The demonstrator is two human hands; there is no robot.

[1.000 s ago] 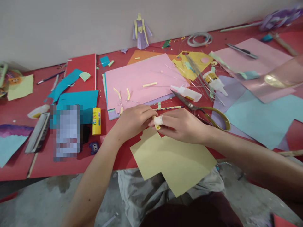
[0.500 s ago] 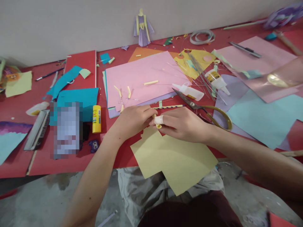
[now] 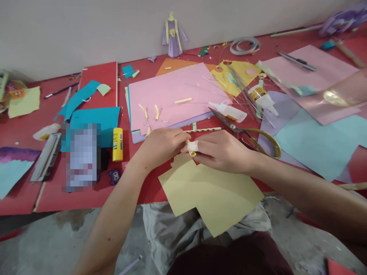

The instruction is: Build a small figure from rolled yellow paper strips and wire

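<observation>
Between the fingertips of both hands is a small rolled tube of yellow paper [image 3: 192, 154], its lower end showing. My left hand [image 3: 166, 143] is closed on its upper part, palm down. My right hand [image 3: 222, 151] pinches it from the other side and has a whitish wrap round one finger. Below them a notched sheet of yellow paper [image 3: 212, 194] hangs over the table's front edge. A dotted pencil [image 3: 203, 130] lies just beyond the fingertips. Near my right wrist rest scissors [image 3: 243, 131] with olive handles.
Pink paper [image 3: 172, 88] with small yellow pieces and wires lies ahead. Glue bottles [image 3: 231, 112] and loose wires lie right of it. A yellow glue stick [image 3: 117, 144] stands left. A paper doll [image 3: 172, 36] leans on the wall. A cutter [image 3: 298, 61] lies far right.
Almost nothing differs. Both hands keep their place round the yellow paper tube, and the view has shifted very slightly.
</observation>
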